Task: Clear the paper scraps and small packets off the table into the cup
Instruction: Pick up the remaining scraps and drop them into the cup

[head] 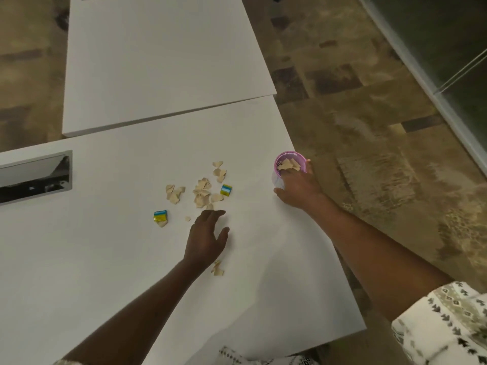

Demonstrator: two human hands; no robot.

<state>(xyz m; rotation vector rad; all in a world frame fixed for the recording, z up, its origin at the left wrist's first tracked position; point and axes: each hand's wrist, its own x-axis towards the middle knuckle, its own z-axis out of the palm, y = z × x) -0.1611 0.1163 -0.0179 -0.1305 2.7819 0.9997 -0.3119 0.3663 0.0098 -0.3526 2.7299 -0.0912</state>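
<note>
A pink cup [289,157] with a few paper scraps inside stands at the right edge of the white table [105,259]. My right hand [297,188] grips it from the near side. Several tan paper scraps [201,193] lie in a loose heap at the table's middle. One blue-and-yellow packet [226,189] sits at the heap's right, another packet [160,216] to its left. My left hand [207,237] hovers flat just below the heap, fingers straight, holding nothing. Two more scraps [217,268] lie by my left wrist.
A second white table [163,61] butts against the far edge. A metal-rimmed cable opening [34,176] is set into the table at the left. Brown patterned floor [369,114] runs along the right, with a glass partition [448,61] beyond it.
</note>
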